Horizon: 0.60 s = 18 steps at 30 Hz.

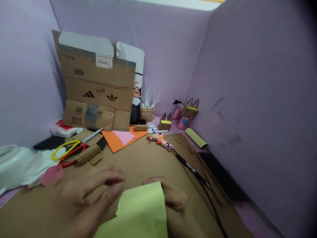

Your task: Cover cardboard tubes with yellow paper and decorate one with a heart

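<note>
A sheet of yellow-green paper [143,208] stands at the front middle, its lower part cut off by the frame edge. My right hand [173,201] grips it at the right edge, with the fingers curled behind the sheet and partly hidden. Just left of the paper is my left hand [96,195], blurred by motion. Its thumb and fingertips come together in a pinch, apart from the sheet's upper left corner. Whether anything small is between them cannot be made out. Beyond both hands lies a patterned glue gun [160,140] with a black cord.
Scissors [74,150] and cardboard scraps lie at left, beside a pink tape roll [52,175] and a white pot [15,167]. Orange paper [116,143], markers [157,131] and a cardboard box [99,86] are behind. A yellow-green tube [196,138] and black tablet-like slab [223,177] line the right.
</note>
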### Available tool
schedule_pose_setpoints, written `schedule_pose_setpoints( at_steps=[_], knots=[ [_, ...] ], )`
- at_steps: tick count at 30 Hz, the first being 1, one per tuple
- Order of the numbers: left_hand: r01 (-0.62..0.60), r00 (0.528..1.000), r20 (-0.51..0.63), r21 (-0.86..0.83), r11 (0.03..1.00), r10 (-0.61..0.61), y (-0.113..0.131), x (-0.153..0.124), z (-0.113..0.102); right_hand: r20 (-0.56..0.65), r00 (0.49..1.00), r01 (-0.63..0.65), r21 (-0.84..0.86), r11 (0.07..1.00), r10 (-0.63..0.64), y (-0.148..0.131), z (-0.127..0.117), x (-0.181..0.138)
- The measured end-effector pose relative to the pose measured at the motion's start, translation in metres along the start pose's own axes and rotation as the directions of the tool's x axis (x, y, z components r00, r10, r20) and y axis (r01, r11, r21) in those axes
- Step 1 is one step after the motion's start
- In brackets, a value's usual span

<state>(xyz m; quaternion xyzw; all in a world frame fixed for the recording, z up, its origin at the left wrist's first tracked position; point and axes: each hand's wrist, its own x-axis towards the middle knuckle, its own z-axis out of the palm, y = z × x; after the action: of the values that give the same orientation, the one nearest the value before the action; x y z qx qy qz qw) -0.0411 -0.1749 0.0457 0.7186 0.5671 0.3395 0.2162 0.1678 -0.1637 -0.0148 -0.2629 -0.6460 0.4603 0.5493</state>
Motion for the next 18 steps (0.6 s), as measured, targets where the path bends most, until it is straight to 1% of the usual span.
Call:
schedule_pose_setpoints(
  at_steps=[2,3,5,6,7,8,9,11,12,13,15,17,18],
  knots=[
    [0.097,0.99,0.107,-0.056,0.994,-0.091,0.005,0.024,0.0,0.088,0.992,0.103,-0.113,0.988,-0.093,0.002,-0.001,0.001],
    [0.132,0.977,0.177,-0.09,0.987,-0.115,0.007,0.033,0.002,0.143,0.982,0.143,-0.161,0.977,-0.12,0.002,-0.001,0.002],
    [0.194,0.917,0.374,-0.118,0.974,-0.138,0.01,0.045,0.007,0.235,0.96,0.213,-0.248,0.945,-0.155,0.002,-0.001,0.004],
    [0.214,0.879,0.456,-0.114,0.97,-0.14,0.011,0.047,0.01,0.256,0.95,0.251,-0.289,0.924,-0.178,0.001,0.0,0.005],
    [0.223,0.843,0.519,-0.1,0.97,-0.14,0.011,0.047,0.013,0.269,0.941,0.289,-0.326,0.9,-0.204,-0.001,0.0,0.006],
    [0.216,0.819,0.558,-0.091,0.972,-0.13,0.011,0.045,0.015,0.279,0.932,0.324,-0.354,0.877,-0.232,-0.003,0.001,0.008],
    [0.195,0.806,0.582,-0.095,0.976,-0.104,0.01,0.042,0.017,0.29,0.925,0.346,-0.377,0.859,-0.246,-0.005,0.001,0.01],
    [0.137,0.802,0.596,-0.121,0.983,-0.038,0.008,0.034,0.021,0.309,0.915,0.373,-0.4,0.837,-0.26,-0.009,0.002,0.013],
    [0.113,0.81,0.587,-0.139,0.984,-0.01,0.006,0.03,0.023,0.317,0.908,0.389,-0.398,0.831,-0.273,-0.011,0.003,0.015],
    [0.095,0.825,0.565,-0.151,0.984,0.007,0.005,0.025,0.025,0.315,0.904,0.402,-0.391,0.828,-0.291,-0.012,0.003,0.016],
    [0.08,0.871,0.49,-0.125,0.989,-0.008,0.002,0.018,0.03,0.277,0.909,0.402,-0.38,0.833,-0.312,-0.014,0.005,0.017],
    [0.044,0.915,0.403,-0.07,0.997,-0.012,0.001,0.015,0.034,0.215,0.931,0.357,-0.375,0.855,-0.295,-0.015,0.007,0.016],
    [0.016,0.929,0.371,-0.049,0.999,0.003,0.0,0.014,0.035,0.182,0.945,0.322,-0.377,0.868,-0.272,-0.017,0.009,0.015]
  ],
)
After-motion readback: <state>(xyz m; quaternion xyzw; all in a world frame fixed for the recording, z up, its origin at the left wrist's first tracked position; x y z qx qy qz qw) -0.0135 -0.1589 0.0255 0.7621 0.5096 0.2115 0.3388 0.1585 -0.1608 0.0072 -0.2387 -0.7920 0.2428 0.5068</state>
